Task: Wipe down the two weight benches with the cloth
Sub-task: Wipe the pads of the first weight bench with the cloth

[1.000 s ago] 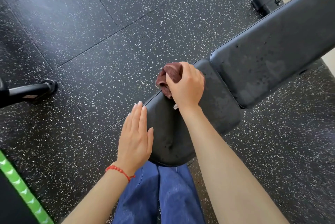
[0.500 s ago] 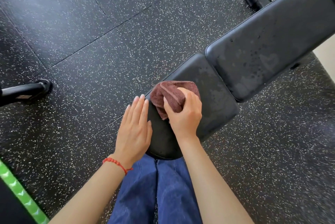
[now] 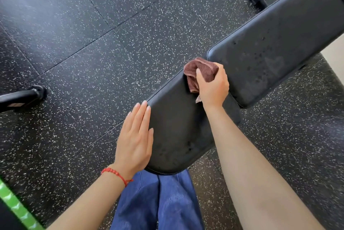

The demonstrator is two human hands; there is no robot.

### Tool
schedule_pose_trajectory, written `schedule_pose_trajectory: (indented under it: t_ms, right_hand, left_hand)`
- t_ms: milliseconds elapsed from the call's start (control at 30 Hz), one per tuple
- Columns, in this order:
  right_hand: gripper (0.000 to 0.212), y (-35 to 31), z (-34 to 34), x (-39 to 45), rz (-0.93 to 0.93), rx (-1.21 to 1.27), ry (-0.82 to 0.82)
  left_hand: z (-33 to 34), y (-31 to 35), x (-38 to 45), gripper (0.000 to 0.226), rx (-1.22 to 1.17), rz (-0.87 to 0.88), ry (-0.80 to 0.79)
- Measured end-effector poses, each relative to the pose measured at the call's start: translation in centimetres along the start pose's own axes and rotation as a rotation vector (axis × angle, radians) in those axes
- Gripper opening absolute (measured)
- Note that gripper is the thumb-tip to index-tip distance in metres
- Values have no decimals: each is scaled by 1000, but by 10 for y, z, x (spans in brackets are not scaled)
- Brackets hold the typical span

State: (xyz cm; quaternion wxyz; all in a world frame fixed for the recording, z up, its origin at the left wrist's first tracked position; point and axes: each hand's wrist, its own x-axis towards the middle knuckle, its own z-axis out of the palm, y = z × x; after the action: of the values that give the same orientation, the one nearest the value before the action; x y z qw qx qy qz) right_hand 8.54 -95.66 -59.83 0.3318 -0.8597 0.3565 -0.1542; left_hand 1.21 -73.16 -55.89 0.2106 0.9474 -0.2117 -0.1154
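With the right hand (image 3: 214, 85) bunching the cloth (image 3: 200, 71) mid-frame and the left hand (image 3: 136, 135) flat and empty, bench (image 3: 178, 127) droplets lower down may get missed.

The cloth (image 3: 202, 73) is a dull reddish brown. Both pads of the weight bench (image 3: 178, 127) are matt black, the longer one mottled with darker spots. The floor (image 3: 93, 43) is black rubber flecked all over with white specks. A bracelet (image 3: 116, 174) of red beads circles 1 wrist. The trousers (image 3: 158, 202) are mid blue denim. At the floor's lower left corner runs a bright green strip (image 3: 16, 209) with pale chevrons.
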Motion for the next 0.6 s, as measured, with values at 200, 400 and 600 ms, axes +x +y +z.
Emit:
schedule_pose_trajectory:
  t_ms: [200,400,600]
  right_hand:
    - [38,-9,-23,-37,-23,27,-68]
    - [31,-12,-54,-128,-107,63,-63]
    - [34,-1,-68,-195,-243,61,-33]
  left_hand:
    - [0,-1,0,49,-27,13,8]
    - [1,-4,0,47,-102,19,29]
    - [0,-4,0,49,-84,28,23]
